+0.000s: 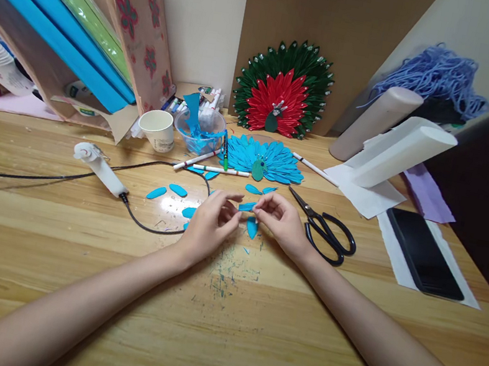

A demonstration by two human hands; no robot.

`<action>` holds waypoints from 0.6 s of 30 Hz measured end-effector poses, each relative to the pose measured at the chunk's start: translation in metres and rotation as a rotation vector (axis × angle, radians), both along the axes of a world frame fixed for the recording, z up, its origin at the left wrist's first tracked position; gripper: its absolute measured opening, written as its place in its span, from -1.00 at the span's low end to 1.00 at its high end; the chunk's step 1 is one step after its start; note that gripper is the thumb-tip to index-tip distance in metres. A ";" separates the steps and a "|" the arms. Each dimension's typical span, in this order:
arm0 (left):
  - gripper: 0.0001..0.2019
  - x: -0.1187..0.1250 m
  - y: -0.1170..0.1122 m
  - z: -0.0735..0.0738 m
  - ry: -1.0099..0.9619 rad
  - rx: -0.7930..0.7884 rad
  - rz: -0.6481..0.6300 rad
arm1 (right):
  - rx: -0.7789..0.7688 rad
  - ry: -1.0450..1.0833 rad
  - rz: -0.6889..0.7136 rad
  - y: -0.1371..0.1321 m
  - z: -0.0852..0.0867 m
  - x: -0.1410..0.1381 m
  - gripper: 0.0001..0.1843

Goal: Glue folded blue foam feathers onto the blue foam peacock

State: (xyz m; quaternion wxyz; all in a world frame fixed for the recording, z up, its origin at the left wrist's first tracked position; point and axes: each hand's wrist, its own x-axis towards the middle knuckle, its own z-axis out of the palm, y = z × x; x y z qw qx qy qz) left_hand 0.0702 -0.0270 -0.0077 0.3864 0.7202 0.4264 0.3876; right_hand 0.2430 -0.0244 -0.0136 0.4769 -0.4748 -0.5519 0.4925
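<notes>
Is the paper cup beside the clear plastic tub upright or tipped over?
Upright: the paper cup stands on the table, its open mouth facing up.

- Between the forearms (112, 289), the desk (222, 337) gives wide passage.
- Scissors (317, 218) block the way just beside the right hand (283, 223).
- A cable (155, 231) obstructs near the left hand (213, 223).

Light-brown wooden tabletop (253, 348)
Bears a white corded plastic hand tool (104, 175), oval blue petals (177, 190), black-handled metal scissors (312, 214), white paper cup (158, 137).
</notes>
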 end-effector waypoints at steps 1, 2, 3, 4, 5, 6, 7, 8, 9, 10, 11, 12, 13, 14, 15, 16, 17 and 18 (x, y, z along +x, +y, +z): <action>-0.73 0.000 -0.001 0.001 0.013 0.065 -0.013 | -0.004 -0.003 0.007 0.000 0.001 0.000 -0.76; -0.75 0.000 -0.001 0.001 0.025 0.115 -0.033 | -0.007 -0.007 0.018 0.000 0.001 0.000 -0.76; -0.78 0.000 -0.001 0.001 0.035 0.149 -0.055 | -0.009 -0.011 0.034 -0.001 0.002 0.000 -0.76; -0.81 -0.001 -0.002 0.000 0.042 0.169 -0.071 | -0.010 -0.015 0.052 -0.001 0.003 0.000 -0.76; -0.83 -0.001 -0.002 0.000 0.048 0.180 -0.077 | -0.010 -0.019 0.067 -0.001 0.003 0.001 -0.77; -0.84 -0.002 -0.002 -0.001 0.053 0.188 -0.075 | -0.010 -0.023 0.077 -0.002 0.003 0.001 -0.77; -0.85 -0.002 -0.002 -0.001 0.058 0.195 -0.070 | -0.010 -0.026 0.085 -0.002 0.003 0.001 -0.77; -0.85 -0.002 -0.001 -0.002 0.062 0.200 -0.065 | -0.009 -0.028 0.089 -0.002 0.003 0.001 -0.76; -0.86 -0.003 -0.002 -0.002 0.065 0.200 -0.060 | -0.006 -0.031 0.091 -0.001 0.003 0.002 -0.77; -0.86 -0.003 -0.002 -0.002 0.064 0.197 -0.055 | -0.002 -0.034 0.092 -0.001 0.002 0.002 -0.77; -0.86 -0.003 -0.002 -0.002 0.063 0.191 -0.049 | 0.003 -0.037 0.093 -0.001 0.002 0.002 -0.77; -0.86 -0.003 -0.002 -0.002 0.059 0.183 -0.042 | 0.005 -0.040 0.095 -0.001 0.001 0.002 -0.78; -0.86 -0.003 -0.002 -0.002 0.056 0.173 -0.034 | 0.007 -0.044 0.096 -0.001 0.001 0.002 -0.78; -0.86 -0.003 -0.001 -0.002 0.054 0.161 -0.026 | 0.008 -0.049 0.097 -0.001 0.000 0.002 -0.79; -0.85 -0.003 -0.001 -0.001 0.053 0.149 -0.017 | 0.008 -0.056 0.098 -0.001 0.000 0.001 -0.79; -0.85 -0.003 -0.001 -0.001 0.056 0.136 -0.007 | 0.012 -0.066 0.098 -0.002 0.000 0.001 -0.80; -0.85 -0.003 0.000 0.000 0.063 0.122 0.004 | 0.018 -0.081 0.099 -0.003 0.000 0.000 -0.80; -0.85 -0.004 0.000 0.000 0.074 0.110 0.014 | 0.029 -0.102 0.098 -0.004 -0.001 0.000 -0.81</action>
